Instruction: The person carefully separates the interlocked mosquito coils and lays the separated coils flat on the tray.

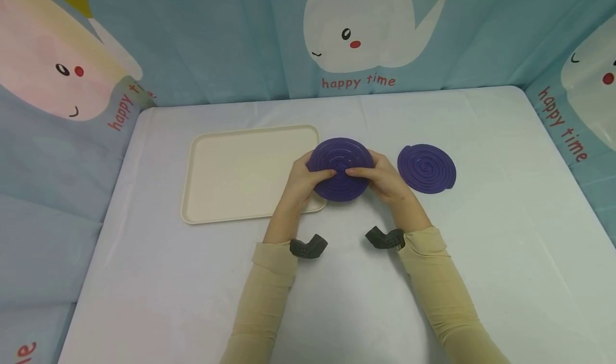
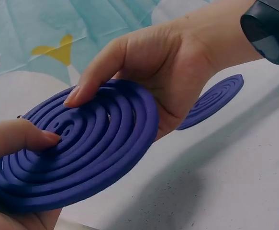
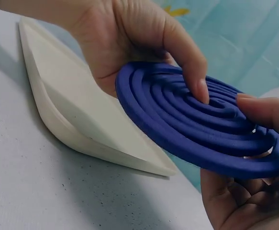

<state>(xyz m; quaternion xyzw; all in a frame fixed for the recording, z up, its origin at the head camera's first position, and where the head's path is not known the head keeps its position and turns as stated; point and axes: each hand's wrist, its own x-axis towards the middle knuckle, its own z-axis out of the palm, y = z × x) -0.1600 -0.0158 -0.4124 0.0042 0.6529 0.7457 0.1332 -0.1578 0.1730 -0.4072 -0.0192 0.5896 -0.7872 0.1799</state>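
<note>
A purple mosquito coil [image 1: 340, 191], a flat round spiral, is gripped between both hands above the table. My left hand [image 1: 302, 181] holds its left side, thumb pressing on top near the centre and the other fingers beneath. From the right, my right hand [image 1: 386, 180] grips it the same way. Both thumb tips come close together at the middle of the spiral in the left wrist view. Gaps show between some of the rings [image 3: 196, 129]. A second purple coil [image 1: 426, 169] lies flat on the table to the right of my right hand.
A cream rectangular tray [image 1: 240, 174] lies on the left, its right edge partly behind my left hand. White cloth covers the table [image 1: 337, 300]. Blue curtains [image 1: 216, 43] with whale prints rise behind and at the sides. Each wrist carries a dark camera mount [image 1: 308, 247].
</note>
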